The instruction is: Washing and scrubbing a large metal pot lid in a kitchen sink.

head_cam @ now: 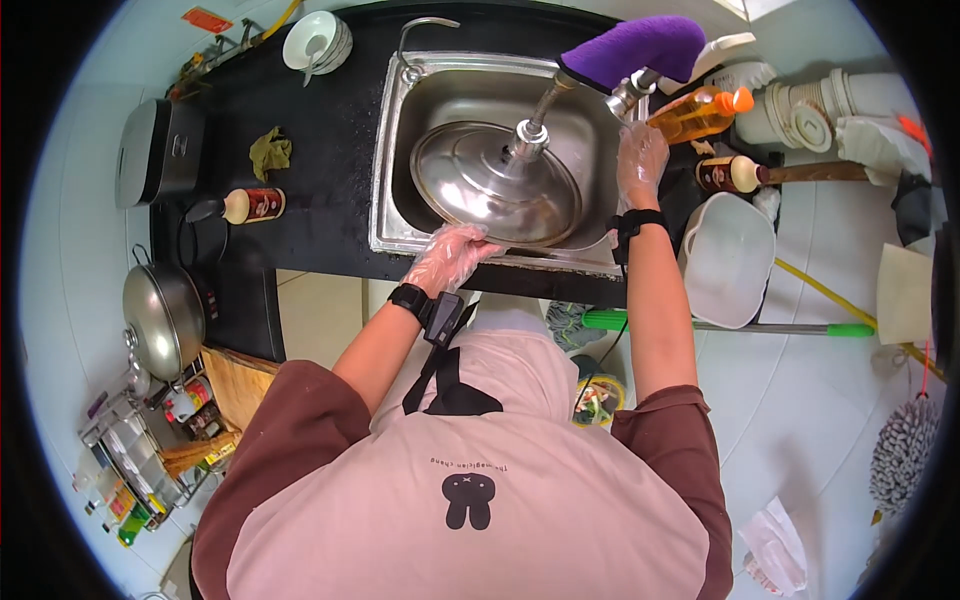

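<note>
A round stainless-steel lid (465,184) lies tilted over the basin of the metal sink (384,161). My left hand (450,259), in a clear plastic glove, grips the lid's near rim. The faucet head (530,140) hangs over the lid's middle, on a flexible neck wrapped in purple cloth (637,49). At the sink's right edge is my right hand (643,157), also gloved, just below the metal faucet base (630,94). Its fingertips are partly hidden, and I cannot tell whether they touch the faucet. An orange bottle of liquid (694,116) lies close beside that hand.
Stacked white bowls (319,45) with a spoon, a crumpled green cloth (270,154) and a sauce bottle (255,205) are on the black counter at left. A second bottle (727,174) and a white plastic tub (729,259) stand right. Below lies a green-handled mop (604,320).
</note>
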Tool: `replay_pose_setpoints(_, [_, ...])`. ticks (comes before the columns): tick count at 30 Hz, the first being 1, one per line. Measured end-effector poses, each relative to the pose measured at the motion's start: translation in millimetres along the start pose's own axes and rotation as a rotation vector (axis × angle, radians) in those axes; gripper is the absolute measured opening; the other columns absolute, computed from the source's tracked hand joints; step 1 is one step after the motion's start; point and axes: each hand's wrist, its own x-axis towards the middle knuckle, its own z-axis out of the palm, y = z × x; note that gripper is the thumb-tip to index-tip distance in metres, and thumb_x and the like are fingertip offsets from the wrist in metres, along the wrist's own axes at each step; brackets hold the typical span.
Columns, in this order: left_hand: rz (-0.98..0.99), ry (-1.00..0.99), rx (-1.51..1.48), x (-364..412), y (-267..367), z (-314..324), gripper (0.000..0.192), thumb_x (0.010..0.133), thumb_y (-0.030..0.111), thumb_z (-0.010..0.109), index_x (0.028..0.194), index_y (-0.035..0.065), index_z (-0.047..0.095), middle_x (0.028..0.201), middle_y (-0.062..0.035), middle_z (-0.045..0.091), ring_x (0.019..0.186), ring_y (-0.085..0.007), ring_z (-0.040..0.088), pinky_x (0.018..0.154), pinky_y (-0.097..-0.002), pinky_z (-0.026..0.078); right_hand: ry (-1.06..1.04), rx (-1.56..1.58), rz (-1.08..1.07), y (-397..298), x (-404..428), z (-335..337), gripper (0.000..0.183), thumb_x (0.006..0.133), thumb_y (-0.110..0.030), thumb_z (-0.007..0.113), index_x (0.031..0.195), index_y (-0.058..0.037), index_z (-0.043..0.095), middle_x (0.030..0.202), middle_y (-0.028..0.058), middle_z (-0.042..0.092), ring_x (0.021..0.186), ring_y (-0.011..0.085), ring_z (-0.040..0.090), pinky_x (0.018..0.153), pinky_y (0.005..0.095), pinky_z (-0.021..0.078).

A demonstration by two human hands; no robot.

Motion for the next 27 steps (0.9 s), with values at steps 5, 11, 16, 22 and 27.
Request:
replay_pose_setpoints(5, [-0.026, -0.095, -0.01, 5, 1, -6, 0.007, 0.082, -0.009, 0.054, 0.08, -0.003, 0.052, 0.083, -0.0093, 0.053, 0.079, -0.0206, 0.057, 0.091, -0.0473, 0.053, -0.011, -0.055, -0.015, 1, -2, 6, 0.016, 0.081, -0.013, 0.061, 0.077, 0.0023, 0.061, 0.08, 0.022, 0.061, 0.081, 0.0375, 0.061, 0.073, 0.0446, 0.0471])
replay_pose_setpoints(11, [-0.046, 0.002, -0.064, 8, -3, 1, 0.006, 0.082, -0.01, 0.052, 0.081, -0.0043, 0.053, 0.086, -0.0114, 0.053, 0.081, -0.0245, 0.058, 0.092, -0.0495, 0.051, -0.028, 0.139, 0.013, 16, 2, 10, 0.021, 0.083, -0.018, 0.058, 0.08, 0.0025, 0.061, 0.082, 0.0235, 0.06, 0.08, 0.0397, 0.058, 0.071, 0.0441, 0.0433])
replay_pose_setpoints(16, [-0.035, -0.059, -0.075, 1, 0, 17, 0.003, 0.083, -0.008, 0.051, 0.085, -0.0066, 0.053, 0.092, -0.0148, 0.056, 0.091, -0.029, 0.06, 0.093, -0.0504, 0.05, -0.175, 0.04, 0.116, 9, 13, -8, 0.01, 0.073, -0.009, 0.061, 0.072, 0.0015, 0.06, 0.081, 0.0223, 0.061, 0.077, 0.0382, 0.061, 0.071, 0.0445, 0.0482])
replay_pose_setpoints(22, [0.002, -0.122, -0.107, 5, 1, 28, 0.01, 0.086, -0.004, 0.049, 0.094, -0.0092, 0.052, 0.102, -0.019, 0.057, 0.101, -0.032, 0.058, 0.097, -0.0494, 0.047, -0.288, 0.937, -0.006, -88, -21, -25, 0.018, 0.076, -0.01, 0.064, 0.09, 0.0003, 0.061, 0.079, 0.0107, 0.063, 0.075, 0.0217, 0.062, 0.068, 0.0336, 0.0489])
replay_pose_setpoints(27, [0.005, -0.181, -0.191, 3, 15, 54, 0.045, 0.101, 0.029, 0.034, 0.133, -0.0031, 0.032, 0.134, -0.0233, 0.04, 0.125, -0.036, 0.043, 0.107, -0.0546, 0.034, -0.521, 1.191, 0.267, -125, -31, -5, 0.027, 0.082, -0.022, 0.07, 0.094, -0.0007, 0.059, 0.076, -0.0007, 0.057, 0.068, 0.0092, 0.055, 0.063, 0.026, 0.0438])
